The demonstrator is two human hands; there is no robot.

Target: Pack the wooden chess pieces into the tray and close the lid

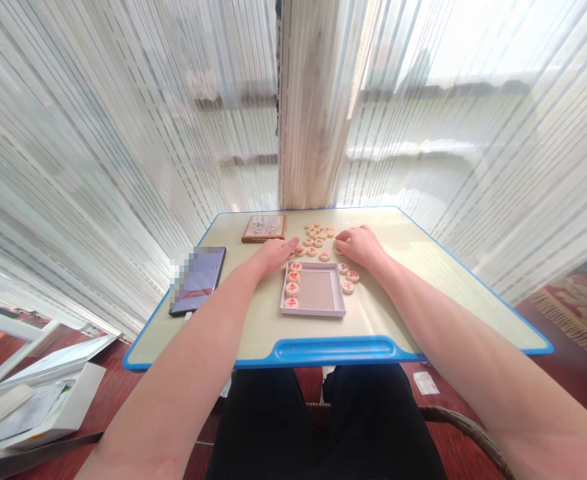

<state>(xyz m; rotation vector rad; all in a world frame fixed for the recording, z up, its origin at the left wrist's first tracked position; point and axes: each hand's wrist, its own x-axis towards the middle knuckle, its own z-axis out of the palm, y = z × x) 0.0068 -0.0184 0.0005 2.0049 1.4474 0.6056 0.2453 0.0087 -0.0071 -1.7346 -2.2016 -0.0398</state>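
A shallow pale box [338, 291] lies on the table, with several round red-marked pieces [292, 289] in a column along its left side. Beyond it, more wooden pieces [318, 232] form a loose cluster, and several red-marked ones [353, 275] lie by its right edge. My left hand [274, 255] is at the box's far left corner, fingers stretched toward the nearest loose pieces, holding nothing that shows. At the right of the cluster, my right hand [360, 244] rests with bent fingers over a piece [338, 252]; whether it grips the piece is unclear.
The blue-edged table [253, 327] has a moulded tray at its near edge. A decorated box lid [264, 228] lies at the back left, and a tablet [198, 280] with a cable lies at the left edge. Striped curtains [173, 100] hang behind.
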